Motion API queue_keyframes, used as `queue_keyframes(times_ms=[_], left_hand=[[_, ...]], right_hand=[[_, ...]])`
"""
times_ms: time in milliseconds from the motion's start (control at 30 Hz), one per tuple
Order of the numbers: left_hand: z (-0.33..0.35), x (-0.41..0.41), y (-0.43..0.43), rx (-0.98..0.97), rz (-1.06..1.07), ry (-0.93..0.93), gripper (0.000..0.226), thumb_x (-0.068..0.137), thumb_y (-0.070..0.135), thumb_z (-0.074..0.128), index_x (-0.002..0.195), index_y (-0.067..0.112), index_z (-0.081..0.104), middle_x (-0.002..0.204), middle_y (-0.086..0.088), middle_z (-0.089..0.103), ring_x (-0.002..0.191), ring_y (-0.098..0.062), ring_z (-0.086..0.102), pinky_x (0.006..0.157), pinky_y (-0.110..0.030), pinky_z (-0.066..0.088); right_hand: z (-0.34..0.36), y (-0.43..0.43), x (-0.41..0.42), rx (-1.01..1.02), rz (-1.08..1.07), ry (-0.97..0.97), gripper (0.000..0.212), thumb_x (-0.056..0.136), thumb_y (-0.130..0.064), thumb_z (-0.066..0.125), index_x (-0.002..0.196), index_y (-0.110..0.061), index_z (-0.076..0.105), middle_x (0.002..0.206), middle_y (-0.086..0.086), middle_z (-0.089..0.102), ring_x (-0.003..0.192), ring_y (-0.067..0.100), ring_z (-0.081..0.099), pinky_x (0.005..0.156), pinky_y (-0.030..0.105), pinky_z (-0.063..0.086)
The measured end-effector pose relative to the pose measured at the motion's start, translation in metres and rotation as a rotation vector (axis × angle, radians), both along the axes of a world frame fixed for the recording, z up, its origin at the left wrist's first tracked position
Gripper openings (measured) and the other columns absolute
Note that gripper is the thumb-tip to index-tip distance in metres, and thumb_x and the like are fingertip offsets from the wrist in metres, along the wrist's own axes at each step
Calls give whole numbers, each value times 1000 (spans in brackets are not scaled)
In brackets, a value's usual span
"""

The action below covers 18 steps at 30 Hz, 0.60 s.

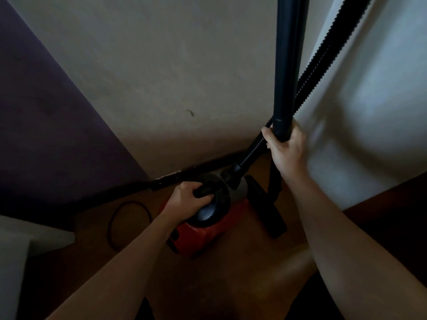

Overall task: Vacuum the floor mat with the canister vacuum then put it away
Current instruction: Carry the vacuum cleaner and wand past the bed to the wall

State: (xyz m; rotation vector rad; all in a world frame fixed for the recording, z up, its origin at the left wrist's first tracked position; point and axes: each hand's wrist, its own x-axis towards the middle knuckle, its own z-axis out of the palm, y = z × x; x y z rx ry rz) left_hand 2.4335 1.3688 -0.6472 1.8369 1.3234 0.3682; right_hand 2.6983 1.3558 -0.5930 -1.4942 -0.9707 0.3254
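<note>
A red canister vacuum (208,232) with a black top sits on the brown floor close to the wall corner. My left hand (184,199) grips its black carry handle (203,191). My right hand (285,148) is closed around the lower end of the black wand tube (288,65), which stands nearly upright and runs out of the top of the frame. The ribbed black hose (323,56) rises from the canister's front and passes beside the wand. The black floor nozzle (270,209) lies on the floor just right of the canister. No floor mat is in view.
A pale wall (173,77) stands straight ahead, with a dark purple panel (46,123) at left and a white surface (369,100) at right. A loop of black cord (129,225) lies on the floor left of the canister. Dark skirting (196,168) runs along the wall base.
</note>
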Motion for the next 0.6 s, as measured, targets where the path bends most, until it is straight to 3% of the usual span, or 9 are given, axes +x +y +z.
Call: queue_keyframes(times_ms=[100,200,333,467,600], left_hand=[[-8,3,7,-29,-43,24,14,86,21,74,80,8,73,68,-1,69,59,-8,65,56,-32,50],[-18,8,13,-44,-83,45,16,88,20,72,83,4,72,69,-6,70,54,-7,62,53,-29,47],[-27,18,19,-45,-129,54,17,89,21,70,84,5,71,70,-7,69,56,-11,63,54,-33,49],[-29,23,22,-36,-163,31,20,89,25,70,85,5,71,74,-9,70,63,-19,68,60,-45,55],[-31,33,19,36,-157,35,21,90,40,67,89,19,70,82,4,70,75,-11,69,64,-37,58]], right_hand=[[0,8,0,42,-12,11,16,79,-32,74,85,-38,61,77,20,62,67,39,62,64,53,55],[-1,14,0,65,-22,27,21,80,-24,73,79,-43,62,74,24,59,63,41,59,60,48,53],[-9,20,6,39,-30,70,23,80,-11,70,78,-30,58,74,29,57,64,45,57,60,46,52],[-15,22,14,27,-35,82,24,80,-3,68,76,-24,57,71,21,55,61,37,55,58,38,50],[-25,23,20,-15,-34,91,11,82,-1,68,81,-5,58,75,34,55,59,30,53,57,29,46]])
